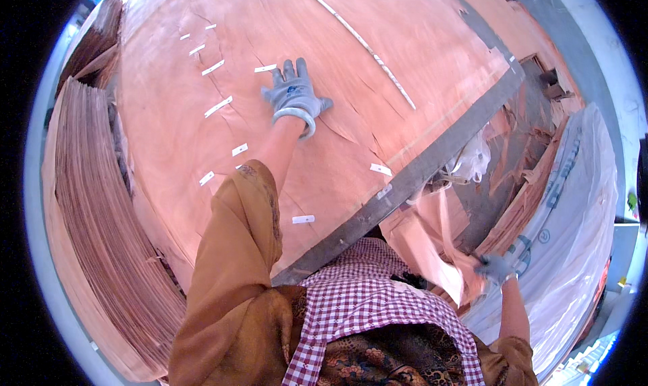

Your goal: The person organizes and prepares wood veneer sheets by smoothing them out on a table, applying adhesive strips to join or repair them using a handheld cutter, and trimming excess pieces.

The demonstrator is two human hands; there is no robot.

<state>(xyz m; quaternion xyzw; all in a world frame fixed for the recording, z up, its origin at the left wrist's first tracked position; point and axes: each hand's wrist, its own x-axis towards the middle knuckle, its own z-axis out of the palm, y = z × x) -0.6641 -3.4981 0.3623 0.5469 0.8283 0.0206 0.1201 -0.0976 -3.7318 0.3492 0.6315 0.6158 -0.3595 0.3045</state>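
A wide reddish wood veneer sheet (270, 136) lies before me, with splits and several short white tape pieces along them. My left hand (297, 94), in a grey glove with a bangle at the wrist, rests flat on it with fingers spread. Off the sheet's edge at lower right, my gloved right hand (496, 268) is closed on a torn veneer strip (439, 251). That strip is curled and somewhat blurred, and the fingertips are partly hidden by it.
A long thin pale rod (361, 38) lies on the sheet. A dark grey table edge (405, 183) runs diagonally. Stacked veneer (101, 217) stands at left. Right are veneer scraps (520, 203), a clear plastic bag (472, 160) and a stack wrapped in white plastic (574, 230).
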